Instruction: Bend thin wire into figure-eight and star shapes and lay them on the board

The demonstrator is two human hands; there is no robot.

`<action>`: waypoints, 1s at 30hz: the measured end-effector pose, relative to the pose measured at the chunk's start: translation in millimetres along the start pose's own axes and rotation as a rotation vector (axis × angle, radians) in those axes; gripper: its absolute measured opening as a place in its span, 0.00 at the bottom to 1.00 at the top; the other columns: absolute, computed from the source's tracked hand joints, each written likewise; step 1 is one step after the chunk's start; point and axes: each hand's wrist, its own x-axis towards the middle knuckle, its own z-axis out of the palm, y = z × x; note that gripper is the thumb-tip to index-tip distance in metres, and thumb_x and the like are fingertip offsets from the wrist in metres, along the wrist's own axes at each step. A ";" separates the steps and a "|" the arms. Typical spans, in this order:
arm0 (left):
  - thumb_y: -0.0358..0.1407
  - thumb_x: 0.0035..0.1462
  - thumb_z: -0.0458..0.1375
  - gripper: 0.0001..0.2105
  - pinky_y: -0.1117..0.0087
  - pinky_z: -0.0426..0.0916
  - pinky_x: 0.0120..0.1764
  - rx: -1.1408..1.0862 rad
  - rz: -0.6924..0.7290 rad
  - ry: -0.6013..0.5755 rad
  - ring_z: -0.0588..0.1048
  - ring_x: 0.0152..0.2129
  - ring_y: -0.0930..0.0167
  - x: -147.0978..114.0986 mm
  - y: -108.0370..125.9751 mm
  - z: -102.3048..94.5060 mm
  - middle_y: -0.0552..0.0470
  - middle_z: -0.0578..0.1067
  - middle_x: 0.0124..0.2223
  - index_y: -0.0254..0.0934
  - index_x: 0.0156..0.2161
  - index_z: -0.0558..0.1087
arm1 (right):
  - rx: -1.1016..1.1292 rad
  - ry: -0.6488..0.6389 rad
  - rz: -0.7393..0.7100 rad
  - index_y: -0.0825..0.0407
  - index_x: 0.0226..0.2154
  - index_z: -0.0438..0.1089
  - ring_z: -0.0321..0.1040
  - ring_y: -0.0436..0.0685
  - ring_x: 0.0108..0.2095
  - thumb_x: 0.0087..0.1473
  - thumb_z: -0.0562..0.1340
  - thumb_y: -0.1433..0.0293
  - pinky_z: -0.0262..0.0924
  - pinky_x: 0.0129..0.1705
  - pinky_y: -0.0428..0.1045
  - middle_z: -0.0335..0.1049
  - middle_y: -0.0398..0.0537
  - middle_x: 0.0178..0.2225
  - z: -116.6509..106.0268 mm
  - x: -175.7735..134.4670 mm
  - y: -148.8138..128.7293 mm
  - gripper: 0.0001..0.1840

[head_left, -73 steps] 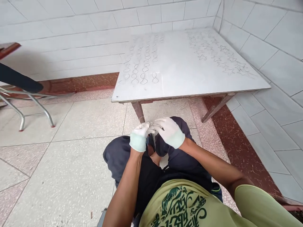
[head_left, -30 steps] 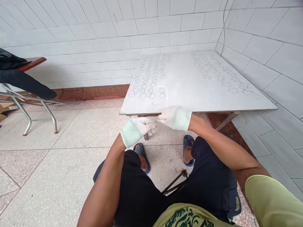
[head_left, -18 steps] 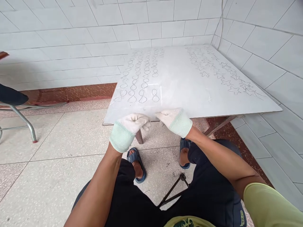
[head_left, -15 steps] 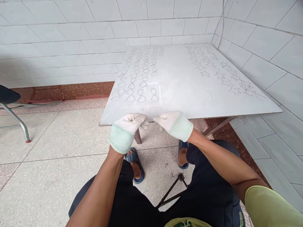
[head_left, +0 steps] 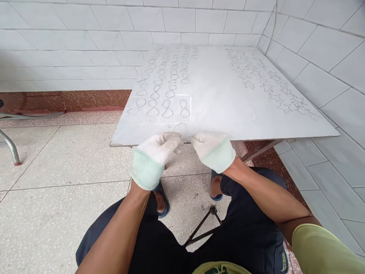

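A thin bent wire (head_left: 180, 124) with a rounded loop shows between my gloved hands at the near edge of the white board (head_left: 222, 106). My left hand (head_left: 164, 146) pinches it from the left, thumb and fingers together. From the right, my right hand (head_left: 209, 146) closes its fingertips on the wire's other side. Parts of the wire are hidden by the gloves. Just beyond, a figure-eight wire (head_left: 185, 109) lies inside faint pale lines on the board.
Rows of figure-eight wires (head_left: 153, 108) cover the board's left side. Several star-shaped wires (head_left: 248, 84) lie on the right. White tiled walls (head_left: 176, 21) meet behind the board. Metal chair legs (head_left: 11, 146) stand at left; a dark folding stand (head_left: 212, 211) is between my feet.
The wire's loop has come into view above my hands. My right hand has shifted slightly right. The whole view has tilted a little.
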 end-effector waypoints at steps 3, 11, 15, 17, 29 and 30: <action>0.50 0.56 0.66 0.16 0.68 0.69 0.28 0.031 -0.056 -0.110 0.77 0.25 0.68 -5.6 -2.3 14.2 0.50 0.83 0.32 0.37 0.36 0.82 | -0.048 0.070 -0.069 0.50 0.26 0.74 0.62 0.54 0.28 0.72 0.55 0.65 0.50 0.35 0.52 0.68 0.44 0.24 4.4 -1.3 4.7 0.24; 0.48 0.55 0.66 0.16 0.69 0.66 0.25 -0.091 -0.092 -0.058 0.74 0.21 0.71 2.4 -13.2 22.4 0.48 0.84 0.33 0.35 0.37 0.81 | 0.044 0.072 -0.009 0.49 0.29 0.76 0.64 0.55 0.29 0.73 0.54 0.60 0.51 0.35 0.52 0.69 0.44 0.25 9.1 0.3 7.7 0.24; 0.48 0.53 0.67 0.16 0.70 0.65 0.23 -0.124 -0.099 -0.112 0.74 0.20 0.72 5.2 -16.2 19.9 0.47 0.84 0.30 0.34 0.32 0.80 | 0.255 0.013 0.041 0.50 0.27 0.74 0.66 0.53 0.32 0.72 0.53 0.64 0.55 0.37 0.50 0.72 0.43 0.27 -2.7 4.2 -4.8 0.23; 0.48 0.52 0.69 0.17 0.70 0.64 0.22 -0.175 -0.111 -0.131 0.73 0.19 0.72 5.1 -16.7 20.4 0.46 0.83 0.28 0.34 0.31 0.80 | 0.414 -0.011 0.087 0.50 0.27 0.74 0.69 0.52 0.34 0.70 0.55 0.64 0.58 0.38 0.49 0.75 0.43 0.29 -7.0 5.8 -9.4 0.21; 0.46 0.46 0.77 0.18 0.66 0.76 0.35 -0.640 -0.140 -0.121 0.80 0.22 0.70 -3.3 -23.5 33.9 0.46 0.84 0.29 0.33 0.31 0.80 | 0.834 0.076 0.267 0.47 0.27 0.81 0.79 0.58 0.42 0.59 0.68 0.60 0.72 0.46 0.52 0.83 0.45 0.35 -3.8 3.6 -12.7 0.12; 0.45 0.47 0.76 0.17 0.66 0.77 0.36 -0.603 -0.138 -0.134 0.79 0.22 0.71 -2.7 -24.4 32.1 0.46 0.84 0.30 0.33 0.32 0.80 | 0.836 0.083 0.269 0.47 0.27 0.81 0.79 0.58 0.42 0.58 0.68 0.61 0.72 0.47 0.52 0.83 0.45 0.35 -5.5 3.2 -13.2 0.12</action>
